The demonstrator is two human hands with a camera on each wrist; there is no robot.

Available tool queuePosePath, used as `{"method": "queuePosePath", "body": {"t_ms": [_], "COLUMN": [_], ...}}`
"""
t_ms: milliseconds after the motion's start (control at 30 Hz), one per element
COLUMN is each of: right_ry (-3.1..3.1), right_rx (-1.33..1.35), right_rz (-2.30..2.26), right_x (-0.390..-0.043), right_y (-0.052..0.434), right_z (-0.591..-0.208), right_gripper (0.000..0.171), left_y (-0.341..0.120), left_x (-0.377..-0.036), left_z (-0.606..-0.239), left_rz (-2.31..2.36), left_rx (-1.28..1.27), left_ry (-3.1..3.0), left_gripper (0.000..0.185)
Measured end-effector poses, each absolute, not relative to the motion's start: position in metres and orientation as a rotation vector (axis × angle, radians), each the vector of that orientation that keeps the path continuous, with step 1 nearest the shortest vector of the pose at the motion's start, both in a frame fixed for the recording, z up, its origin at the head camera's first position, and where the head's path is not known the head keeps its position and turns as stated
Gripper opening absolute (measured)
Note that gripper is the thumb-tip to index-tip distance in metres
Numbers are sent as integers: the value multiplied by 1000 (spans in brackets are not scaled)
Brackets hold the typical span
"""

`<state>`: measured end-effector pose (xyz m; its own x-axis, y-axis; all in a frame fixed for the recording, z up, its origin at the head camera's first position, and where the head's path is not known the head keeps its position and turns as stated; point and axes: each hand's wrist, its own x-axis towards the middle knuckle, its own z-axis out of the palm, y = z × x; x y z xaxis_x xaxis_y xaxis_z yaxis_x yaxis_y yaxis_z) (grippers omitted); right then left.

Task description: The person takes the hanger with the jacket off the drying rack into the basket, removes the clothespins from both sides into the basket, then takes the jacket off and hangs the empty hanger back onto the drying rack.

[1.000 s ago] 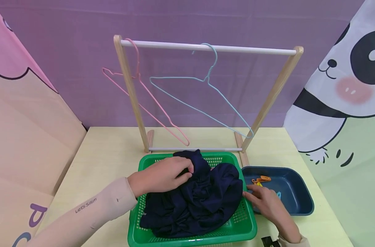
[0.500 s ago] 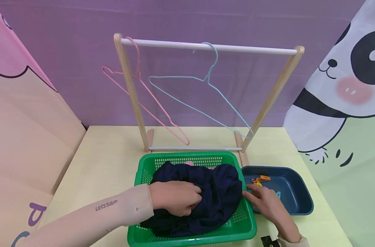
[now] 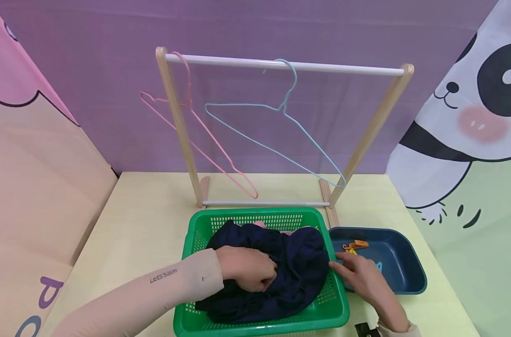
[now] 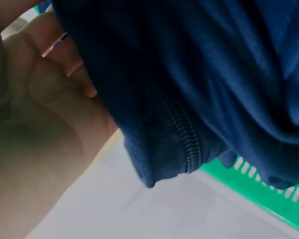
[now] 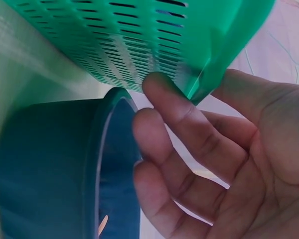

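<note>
A dark navy garment (image 3: 281, 271) with a zipper (image 4: 182, 132) lies bunched in a green perforated basket (image 3: 335, 299). My left hand (image 3: 249, 269) grips a fold of the garment near its middle. My right hand (image 3: 362, 276) rests with straight fingers against the basket's right wall (image 5: 139, 45), between it and a dark blue tray (image 3: 407, 269). Some pink fabric (image 3: 259, 224) peeks out behind the navy garment.
A wooden rack (image 3: 377, 121) with a white rail stands behind the basket; a pink hanger (image 3: 205, 145) and a light blue hanger (image 3: 281, 140) hang on it. The blue tray (image 5: 45, 164) holds orange and yellow clips (image 3: 355, 244). A black object (image 3: 367, 330) lies at the table's front edge.
My left hand has pulled the raised garment from the basket's far side down toward its near middle. The cloth now lies lower and flatter. My right hand has stayed put.
</note>
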<state>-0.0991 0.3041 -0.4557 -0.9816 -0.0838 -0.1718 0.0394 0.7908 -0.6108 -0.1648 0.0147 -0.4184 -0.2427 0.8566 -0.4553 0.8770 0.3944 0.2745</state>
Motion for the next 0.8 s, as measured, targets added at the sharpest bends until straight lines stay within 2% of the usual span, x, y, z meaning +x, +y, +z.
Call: {"method": "queuePosePath", "body": {"t_ms": [200, 367, 500, 633, 800], "right_ry": [2819, 2844, 2906, 2944, 2951], "right_rx": [-90, -68, -16, 14, 4], "right_rz": [-830, -652, -540, -492, -520], "right_x": [-104, -104, -98, -92, -87], "right_y": [307, 306, 301, 293, 286], "right_z": [-450, -439, -427, -413, -405], "right_gripper": [38, 40, 37, 42, 42], "left_y": [-11, -39, -67, -95, -114], "left_x": [-157, -144, -130, -110, -89], "left_z": [-401, -381, -377, -384, -393], "left_rz": [295, 534, 700, 839, 895], "left_rx": [1479, 1373, 1285, 1123, 951], "left_ry": [2203, 2323, 2413, 2476, 2552], "left_gripper": [16, 9, 11, 15, 23]}}
